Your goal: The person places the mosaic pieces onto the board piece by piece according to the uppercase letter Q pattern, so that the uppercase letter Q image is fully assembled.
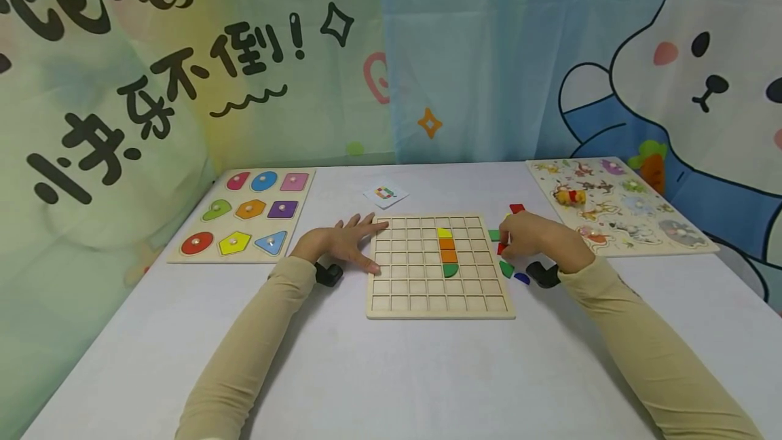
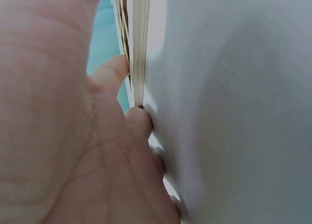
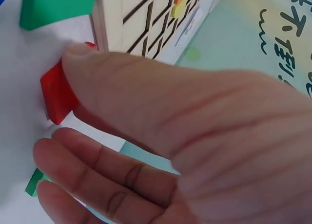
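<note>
My left hand (image 1: 343,242) rests at the left edge of a wooden grid board (image 1: 403,288), fingers spread, with fingertips touching its rim. In one column of the board sit a yellow piece (image 1: 444,232), two orange squares (image 1: 449,256) and a green rounded piece (image 1: 450,270). Off the board's right edge, my right hand (image 1: 527,236) pinches a red piece (image 3: 58,95) between thumb and index finger, low over the table. The other fingers curve loosely beside it. Around this hand lie green pieces (image 1: 506,269), a blue piece (image 1: 522,278) and another red piece (image 1: 516,208).
A small pattern card (image 1: 385,193) lies behind the board. To the left is a shape puzzle with knobbed pieces (image 1: 242,228). An animal puzzle board (image 1: 647,240) lies at the right, with a yellow and red figure (image 1: 570,197) on it. A printed curtain (image 1: 464,53) hangs behind the table.
</note>
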Action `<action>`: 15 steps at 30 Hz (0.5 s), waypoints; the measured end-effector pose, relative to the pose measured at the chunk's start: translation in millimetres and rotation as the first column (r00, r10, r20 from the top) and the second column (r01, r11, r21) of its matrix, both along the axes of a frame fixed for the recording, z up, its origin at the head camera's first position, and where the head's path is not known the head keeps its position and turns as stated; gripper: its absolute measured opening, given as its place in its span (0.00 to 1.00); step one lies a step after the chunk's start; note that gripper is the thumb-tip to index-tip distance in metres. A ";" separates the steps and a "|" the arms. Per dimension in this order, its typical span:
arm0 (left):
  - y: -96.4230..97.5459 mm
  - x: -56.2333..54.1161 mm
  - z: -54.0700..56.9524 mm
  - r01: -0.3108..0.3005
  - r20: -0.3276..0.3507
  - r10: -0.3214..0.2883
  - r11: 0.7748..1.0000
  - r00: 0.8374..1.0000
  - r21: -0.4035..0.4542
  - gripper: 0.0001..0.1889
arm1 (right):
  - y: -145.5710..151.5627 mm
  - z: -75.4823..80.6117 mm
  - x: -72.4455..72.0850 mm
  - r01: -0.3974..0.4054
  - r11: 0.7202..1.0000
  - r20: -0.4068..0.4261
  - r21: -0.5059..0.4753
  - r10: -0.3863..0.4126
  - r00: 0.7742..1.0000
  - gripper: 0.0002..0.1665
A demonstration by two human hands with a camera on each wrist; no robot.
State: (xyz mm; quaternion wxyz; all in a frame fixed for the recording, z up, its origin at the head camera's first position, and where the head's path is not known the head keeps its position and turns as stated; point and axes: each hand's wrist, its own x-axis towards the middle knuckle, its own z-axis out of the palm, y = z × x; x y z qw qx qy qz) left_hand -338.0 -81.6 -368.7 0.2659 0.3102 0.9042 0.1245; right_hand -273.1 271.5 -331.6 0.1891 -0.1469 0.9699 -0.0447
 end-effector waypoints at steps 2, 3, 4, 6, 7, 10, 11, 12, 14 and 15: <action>-0.1 0.0 -0.2 0.001 -0.004 -0.001 1.000 1.000 -0.005 0.56 | -0.4 -1.2 -0.3 -0.004 1.000 -0.004 -0.002 0.004 1.000 0.10; -0.2 0.0 -0.2 0.003 -0.007 -0.003 1.000 1.000 -0.007 0.56 | -0.4 -1.7 -0.4 -0.007 1.000 -0.007 -0.004 0.007 1.000 0.11; -0.2 0.1 -0.1 0.005 -0.010 -0.005 1.000 1.000 -0.007 0.56 | -0.6 -2.0 -0.4 -0.007 1.000 -0.008 -0.008 0.007 1.000 0.11; -0.1 0.1 0.1 0.006 -0.011 -0.006 1.000 1.000 -0.009 0.55 | -0.7 -2.4 -0.4 -0.008 1.000 -0.013 -0.016 0.008 1.000 0.11; 0.0 0.2 0.1 0.006 -0.011 -0.006 1.000 1.000 -0.011 0.55 | -1.0 -2.4 -0.3 -0.009 1.000 -0.018 -0.020 0.009 1.000 0.11; 0.3 0.4 0.2 0.006 -0.011 -0.006 1.000 1.000 -0.012 0.56 | -1.0 -2.2 -0.8 -0.014 0.999 -0.029 -0.036 0.013 0.999 0.10; 0.3 0.4 0.0 0.006 -0.011 -0.006 1.000 1.000 -0.013 0.56 | -0.9 -2.3 -1.2 -0.015 0.999 -0.028 -0.046 0.014 1.000 0.09; 0.2 0.3 -0.1 0.006 -0.012 -0.006 1.000 1.000 -0.013 0.56 | -1.1 -2.2 -1.6 -0.017 0.998 -0.027 -0.057 0.015 1.000 0.08; 0.0 0.4 -0.3 0.005 -0.013 -0.005 1.000 1.000 -0.011 0.56 | -0.6 -2.2 -2.7 -0.033 0.997 -0.032 -0.069 0.031 0.999 0.07; -0.1 0.3 -0.4 0.004 -0.012 -0.004 1.000 1.000 -0.010 0.56 | -0.6 -2.0 -3.1 -0.039 0.997 -0.038 -0.073 0.036 0.999 0.05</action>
